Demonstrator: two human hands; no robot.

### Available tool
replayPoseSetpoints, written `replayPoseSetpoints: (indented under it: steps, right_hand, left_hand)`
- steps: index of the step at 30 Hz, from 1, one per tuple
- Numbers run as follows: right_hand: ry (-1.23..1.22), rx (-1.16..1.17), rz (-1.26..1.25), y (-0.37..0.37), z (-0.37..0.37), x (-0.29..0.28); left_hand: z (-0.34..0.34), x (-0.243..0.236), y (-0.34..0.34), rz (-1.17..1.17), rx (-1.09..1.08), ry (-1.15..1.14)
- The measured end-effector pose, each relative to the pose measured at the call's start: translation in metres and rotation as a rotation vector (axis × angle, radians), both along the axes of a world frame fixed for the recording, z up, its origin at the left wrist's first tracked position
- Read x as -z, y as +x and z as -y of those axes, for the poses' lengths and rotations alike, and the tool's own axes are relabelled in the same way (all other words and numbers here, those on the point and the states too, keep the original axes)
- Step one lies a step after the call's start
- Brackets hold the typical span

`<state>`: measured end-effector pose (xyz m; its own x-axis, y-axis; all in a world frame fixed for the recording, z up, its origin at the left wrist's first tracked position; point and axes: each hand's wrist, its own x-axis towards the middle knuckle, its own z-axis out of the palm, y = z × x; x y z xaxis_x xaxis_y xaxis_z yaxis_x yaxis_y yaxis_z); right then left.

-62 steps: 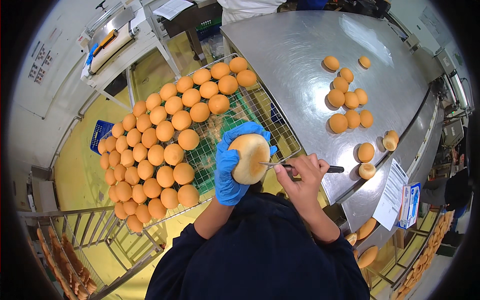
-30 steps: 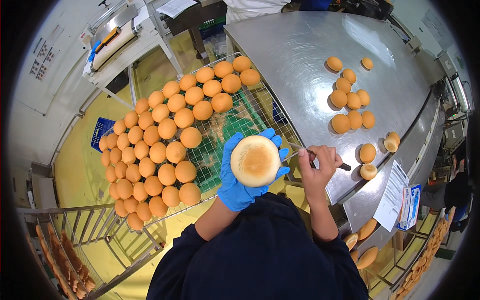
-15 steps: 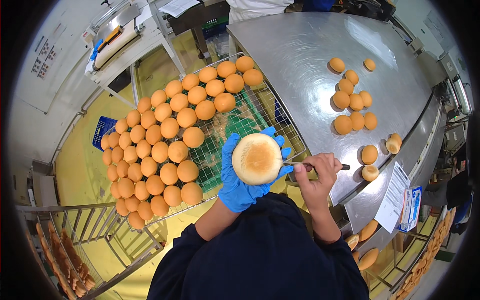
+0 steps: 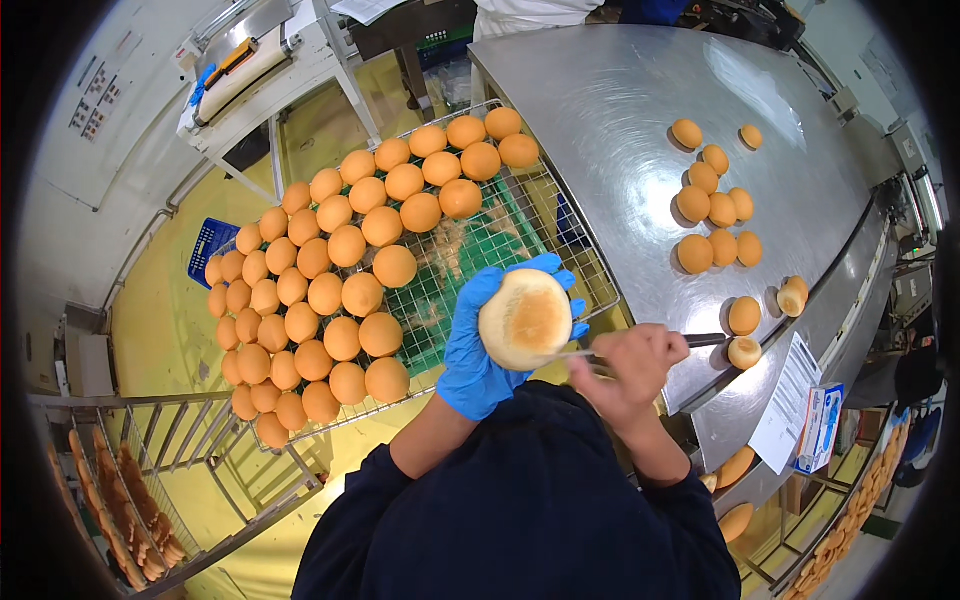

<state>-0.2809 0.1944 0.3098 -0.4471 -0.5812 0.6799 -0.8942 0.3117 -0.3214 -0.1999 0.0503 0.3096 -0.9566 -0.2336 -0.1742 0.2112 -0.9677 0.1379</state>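
A round bun (image 4: 530, 318) rests in my left hand (image 4: 468, 350), which wears a blue glove. Its pale underside with a browned centre faces up, and the gloved fingers curl around its far and right edges. My bare right hand (image 4: 632, 372) grips a knife (image 4: 706, 340) by the dark handle. The thin blade, blurred, reaches to the bun's near right edge; I cannot tell how deep it goes, if at all. Left of the bun, many golden buns (image 4: 346, 245) stand in rows on a wire rack (image 4: 555, 220).
A steel table (image 4: 610, 120) at the right carries loose buns (image 4: 722, 209), a paper sheet (image 4: 787, 405) and a small white-and-blue box (image 4: 820, 428). Beneath the wire rack shows a green surface. Racks of buns stand at lower left and right. A person in white (image 4: 530, 15) stands beyond the table.
The knife blade has swung across to the bun's near side, my right hand moving slightly left and down. The bun stays in my left hand. The whole view has shifted slightly.
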Motion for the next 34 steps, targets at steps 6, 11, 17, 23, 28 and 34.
replayPoseSetpoints:
  steps: [6,11,17,23,28,34]
  right_hand:
    - [0.018,0.013,-0.12,-0.011,0.014,0.002]
    - [0.029,-0.04,-0.083,-0.003,0.012,0.006]
    - [0.038,-0.048,-0.067,0.001,0.009,0.01]
    - [0.028,-0.035,-0.043,-0.001,0.01,0.011]
    - [0.016,0.058,-0.012,-0.007,0.01,0.023]
    - [0.022,0.215,0.028,-0.021,0.0,0.04]
  left_hand:
    - [-0.003,0.004,0.003,0.085,0.081,-0.148]
    - [-0.002,0.008,0.005,0.135,0.051,-0.152]
    - [0.0,0.011,0.003,0.095,0.113,-0.187]
    - [-0.002,0.018,-0.002,0.058,0.096,-0.243]
    - [-0.01,0.009,-0.009,0.225,-0.058,-0.414]
    - [-0.016,0.03,-0.018,0.215,0.14,-0.409]
